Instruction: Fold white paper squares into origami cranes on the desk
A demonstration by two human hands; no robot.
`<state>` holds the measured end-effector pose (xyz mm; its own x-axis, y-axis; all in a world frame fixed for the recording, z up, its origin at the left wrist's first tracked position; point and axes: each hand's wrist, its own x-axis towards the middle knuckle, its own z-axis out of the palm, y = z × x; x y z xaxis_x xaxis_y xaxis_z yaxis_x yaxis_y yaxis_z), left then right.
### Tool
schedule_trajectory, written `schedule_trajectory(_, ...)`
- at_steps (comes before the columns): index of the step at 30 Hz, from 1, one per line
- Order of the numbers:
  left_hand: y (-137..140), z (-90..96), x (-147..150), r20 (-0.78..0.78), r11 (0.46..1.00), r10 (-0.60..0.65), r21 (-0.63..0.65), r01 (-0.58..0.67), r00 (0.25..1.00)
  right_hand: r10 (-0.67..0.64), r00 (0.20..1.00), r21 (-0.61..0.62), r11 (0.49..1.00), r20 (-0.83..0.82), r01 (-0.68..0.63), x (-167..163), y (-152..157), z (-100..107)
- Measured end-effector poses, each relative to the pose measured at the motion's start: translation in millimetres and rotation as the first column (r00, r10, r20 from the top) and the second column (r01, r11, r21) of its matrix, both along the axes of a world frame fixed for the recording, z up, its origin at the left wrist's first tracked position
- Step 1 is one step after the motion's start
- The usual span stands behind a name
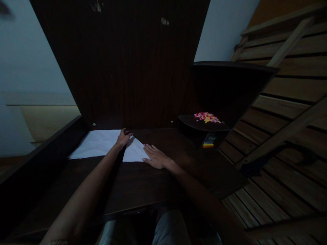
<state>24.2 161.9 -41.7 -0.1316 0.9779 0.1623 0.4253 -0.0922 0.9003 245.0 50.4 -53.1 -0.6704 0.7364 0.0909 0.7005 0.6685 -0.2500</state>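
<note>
A white sheet of paper (134, 151) with a slanted right edge lies on the dark wooden desk (143, 187). At its top corner, the fingers of my left hand (124, 137) are curled in and pinch the paper. My right hand (156, 158) is open and lies flat, its fingers stretched over the slanted edge and lower right corner. More white paper (95, 144) is spread on the desk to the left of my left hand and forearm. Dim light hides whether the two white pieces are separate sheets.
A small corner shelf (185, 119) at the right holds a heap of pink, red and yellow bits (207, 117). Below it stands a small packet with a yellow and orange part (208, 145). A tall dark panel (122, 68) rises behind the desk; wooden slats (286, 129) stand at the right.
</note>
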Motion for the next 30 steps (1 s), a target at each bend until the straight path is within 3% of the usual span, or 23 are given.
schedule_trajectory(5, -9.8, 16.3, -1.8, 0.272, 0.994, 0.024, -0.107, 0.006, 0.962, 0.001, 1.0, -0.014, 1.0, 0.009, -0.001, 0.3, -0.9, 2.8)
schedule_trajectory(11, -36.1, 27.9, -1.3, 0.356, 0.982, -0.057, -0.149, 0.117, 0.933, 0.002, 1.0, -0.009, 1.0, 0.008, -0.002, 0.7, -2.2, 4.4)
schedule_trajectory(14, -51.1, 28.2, -2.4, 0.213, 0.936, -0.268, -0.173, 0.306, 0.94, -0.004, 1.0, 0.002, 1.0, -0.001, 0.004, 0.5, -2.3, 3.5)
schedule_trajectory(17, -64.7, 24.4, -4.2, -0.051, 0.877, -0.462, -0.175, 0.447, 0.886, -0.009, 1.0, 0.002, 1.0, -0.018, 0.009, 0.2, -3.3, 4.0)
schedule_trajectory(20, -76.2, 17.8, -5.1, -0.269, 0.9, -0.433, -0.071, 0.431, 0.86, -0.023, 0.999, -0.01, 1.0, -0.025, 0.023, 0.3, -5.3, 6.9)
schedule_trajectory(23, -87.7, 11.2, -3.8, -0.37, 0.888, -0.425, 0.005, 0.46, 0.826, -0.078, 0.996, -0.027, 0.997, -0.042, 0.077, 0.8, -6.8, 10.5)
schedule_trajectory(30, -106.1, 5.3, 6.2, -0.497, 0.791, -0.452, 0.161, 0.59, 0.741, -0.235, 0.961, -0.063, 0.972, -0.146, 0.228, 2.9, -1.9, 8.3)
